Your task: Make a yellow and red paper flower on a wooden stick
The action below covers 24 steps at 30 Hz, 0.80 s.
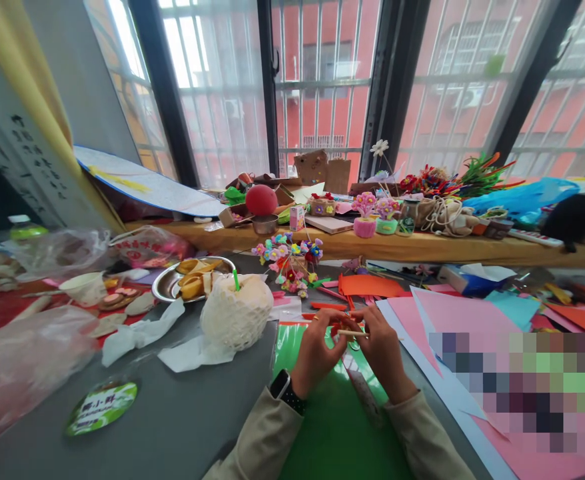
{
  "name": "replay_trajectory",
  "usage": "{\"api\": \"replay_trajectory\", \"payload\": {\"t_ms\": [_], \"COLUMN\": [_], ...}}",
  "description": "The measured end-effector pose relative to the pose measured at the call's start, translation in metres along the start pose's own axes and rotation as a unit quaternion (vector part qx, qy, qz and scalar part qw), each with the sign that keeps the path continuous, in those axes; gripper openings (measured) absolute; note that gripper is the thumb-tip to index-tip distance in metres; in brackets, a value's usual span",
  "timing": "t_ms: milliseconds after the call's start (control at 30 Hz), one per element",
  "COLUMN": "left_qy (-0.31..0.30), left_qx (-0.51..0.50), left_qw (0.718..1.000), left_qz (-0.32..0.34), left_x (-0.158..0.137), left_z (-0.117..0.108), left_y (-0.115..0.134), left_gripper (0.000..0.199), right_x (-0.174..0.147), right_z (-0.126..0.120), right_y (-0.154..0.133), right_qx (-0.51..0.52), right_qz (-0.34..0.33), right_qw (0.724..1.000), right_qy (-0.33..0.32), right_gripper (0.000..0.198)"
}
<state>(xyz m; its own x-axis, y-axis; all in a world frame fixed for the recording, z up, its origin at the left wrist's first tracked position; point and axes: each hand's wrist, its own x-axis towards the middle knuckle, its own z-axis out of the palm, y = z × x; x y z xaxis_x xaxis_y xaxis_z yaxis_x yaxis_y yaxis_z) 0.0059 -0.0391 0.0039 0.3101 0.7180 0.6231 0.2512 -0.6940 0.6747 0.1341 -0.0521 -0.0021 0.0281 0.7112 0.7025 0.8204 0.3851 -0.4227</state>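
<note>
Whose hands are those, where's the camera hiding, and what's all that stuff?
There's no robot here, just a person with bare hands. The camera is worn on their head, so you see roughly what they see, looking forward and down. The left hand is by the watch; the right hand is opposite. Together, their fingers hold a thin pale stick and a small reddish thing, too hidden to name. Below is a shiny green mat. Around it on the grey table are pink paper, little colourful flowers, a metal bowl of yellow peels, and a white netted ball with a green straw.
</note>
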Motion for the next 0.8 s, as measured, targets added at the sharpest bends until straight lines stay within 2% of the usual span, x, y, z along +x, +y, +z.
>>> {"api": "replay_trajectory", "payload": {"t_ms": [167,400,600,800], "left_qy": [0.010,0.010,0.006,0.003], "left_qx": [0.029,0.020,0.015,-0.014], "left_qw": [1.000,1.000,1.000,1.000], "left_qz": [-0.004,-0.016,-0.016,-0.023], "left_x": [0.000,-0.001,0.001,0.003], "left_z": [0.000,0.004,0.001,-0.003], "left_y": [-0.001,-0.005,-0.002,0.000], "left_gripper": [0.017,0.014,0.019,0.014], "right_x": [-0.002,-0.002,0.003,0.004], "right_z": [0.002,-0.001,-0.007,-0.010], "right_y": [0.000,-0.002,-0.006,-0.006], "right_qx": [-0.056,-0.102,-0.002,0.082], "right_qz": [-0.025,-0.037,-0.020,-0.001], "right_qw": [0.998,0.994,0.999,0.996], "right_qy": [0.007,0.009,-0.033,-0.036], "right_gripper": [0.014,0.018,0.013,0.010]}}
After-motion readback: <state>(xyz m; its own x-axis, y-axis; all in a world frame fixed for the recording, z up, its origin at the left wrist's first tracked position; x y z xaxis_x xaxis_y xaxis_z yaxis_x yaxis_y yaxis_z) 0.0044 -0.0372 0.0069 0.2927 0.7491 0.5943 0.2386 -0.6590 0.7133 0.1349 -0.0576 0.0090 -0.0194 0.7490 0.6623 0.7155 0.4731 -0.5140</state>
